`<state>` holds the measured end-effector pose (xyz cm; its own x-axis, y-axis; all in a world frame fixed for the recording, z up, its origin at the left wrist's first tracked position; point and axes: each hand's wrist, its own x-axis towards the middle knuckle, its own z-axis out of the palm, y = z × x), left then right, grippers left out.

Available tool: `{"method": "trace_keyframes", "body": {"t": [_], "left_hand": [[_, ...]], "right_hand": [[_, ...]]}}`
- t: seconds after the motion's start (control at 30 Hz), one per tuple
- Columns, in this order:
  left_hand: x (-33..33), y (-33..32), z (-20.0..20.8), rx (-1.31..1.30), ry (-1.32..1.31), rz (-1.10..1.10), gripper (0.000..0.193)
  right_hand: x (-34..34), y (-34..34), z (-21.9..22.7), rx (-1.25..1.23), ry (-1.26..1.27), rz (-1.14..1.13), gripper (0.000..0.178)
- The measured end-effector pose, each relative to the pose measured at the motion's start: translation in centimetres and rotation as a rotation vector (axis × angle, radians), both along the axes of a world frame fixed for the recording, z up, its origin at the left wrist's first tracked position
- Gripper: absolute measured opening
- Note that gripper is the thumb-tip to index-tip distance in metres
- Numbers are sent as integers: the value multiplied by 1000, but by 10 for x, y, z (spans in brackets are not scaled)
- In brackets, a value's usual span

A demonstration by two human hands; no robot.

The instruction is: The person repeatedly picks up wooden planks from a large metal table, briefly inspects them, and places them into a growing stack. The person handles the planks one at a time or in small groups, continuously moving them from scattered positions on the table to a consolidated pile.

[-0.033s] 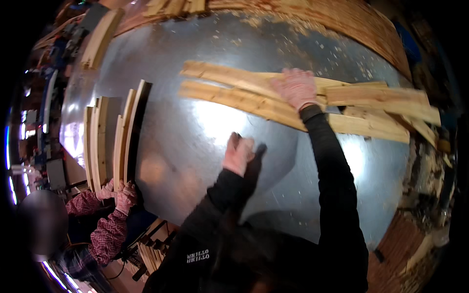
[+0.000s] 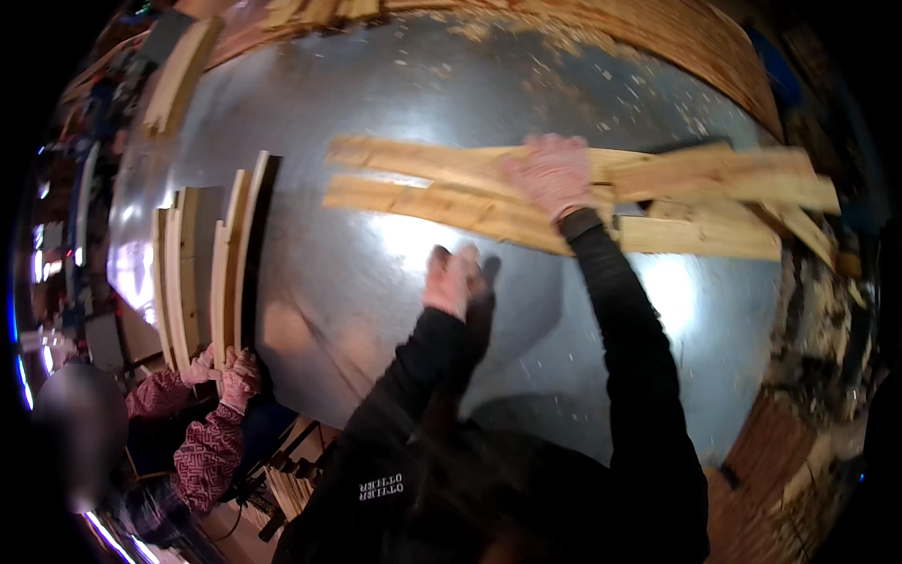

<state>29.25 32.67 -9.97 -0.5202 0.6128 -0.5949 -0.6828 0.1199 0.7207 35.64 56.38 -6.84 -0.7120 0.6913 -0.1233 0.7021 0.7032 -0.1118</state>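
Note:
My right hand, in a pale pink work glove, lies across two long pale wooden boards, its fingers reaching over the far one. The boards lie nearly side by side, with a narrow gap towards their left ends. To their right, more boards overlap at angles in a loose pile. My left hand, gloved too, is held over the metal tabletop nearer to me. Its fingers are loosely bent and a little apart, with nothing visible in them and no board touched.
At the left, a co-worker's gloved hands hold the near ends of several narrow boards. Another board rests at the far left corner. Wood shavings litter the far side, beside a curved plywood sheet.
My right hand and the two boards under it have shifted slightly left, their left ends coming nearer to me. My left hand's fingers have loosened from a tighter curl. The view has moved a little.

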Motion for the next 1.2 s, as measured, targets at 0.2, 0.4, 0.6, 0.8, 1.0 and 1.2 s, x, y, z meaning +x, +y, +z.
{"method": "trace_keyframes", "body": {"t": [0.2, 0.4, 0.6, 0.8, 1.0, 1.2], "left_hand": [[1, -16, -20, -684, 234, 285, 87], [-53, -80, -8, -577, 569, -144, 51], [-84, -130, -5, -593, 645, -161, 30], [-30, -134, -20, -505, 570, -245, 74], [-27, -132, -24, -345, 445, -202, 46], [-16, -157, -40, -211, 323, 18, 47]], "right_hand": [[44, -144, 27, -286, -24, -11, 75], [85, -210, 45, -624, -51, -214, 95], [107, -220, 23, -103, 202, -208, 70], [104, -322, 71, -455, 160, 420, 57], [226, -337, 34, -209, -62, -282, 96], [174, -272, 82, -454, 192, -279, 67]]}}
